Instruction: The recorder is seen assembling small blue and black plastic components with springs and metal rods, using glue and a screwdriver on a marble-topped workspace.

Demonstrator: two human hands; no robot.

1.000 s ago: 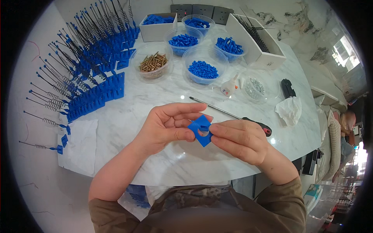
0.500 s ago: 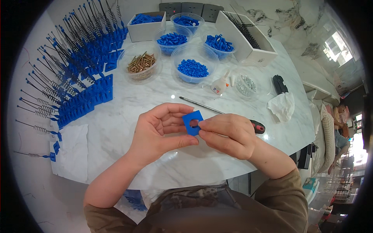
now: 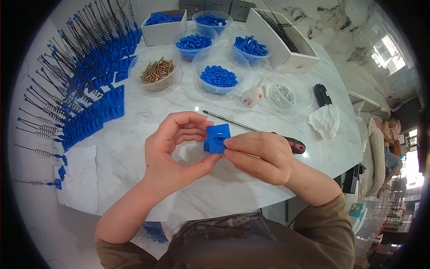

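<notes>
Above the table, a small square blue plastic piece (image 3: 216, 148) with a hole through its face is held between my two hands. My left hand (image 3: 165, 154) is curved around its left side, fingertips by the top corner and thumb under the lower edge. The thumb and fingers of my right hand (image 3: 266, 157) pinch its right edge. Part of the piece behind its front face is hidden. Just beyond my hands lies a screwdriver (image 3: 230, 120), its black and red handle partly behind my right hand.
Rows of blue bases with black springs (image 3: 94, 107) fill the left side. Tubs hold brass screws (image 3: 157, 71), blue beads (image 3: 218, 76) and metal nuts (image 3: 284, 93). A white box (image 3: 293, 58) stands at the back, a glue bottle (image 3: 251, 96) mid-table, a crumpled tissue (image 3: 324, 121) to the right.
The blue piece has turned in my fingers and moved slightly left, so its hole now shows as a narrower opening. My left hand has shifted left and up a little.
</notes>
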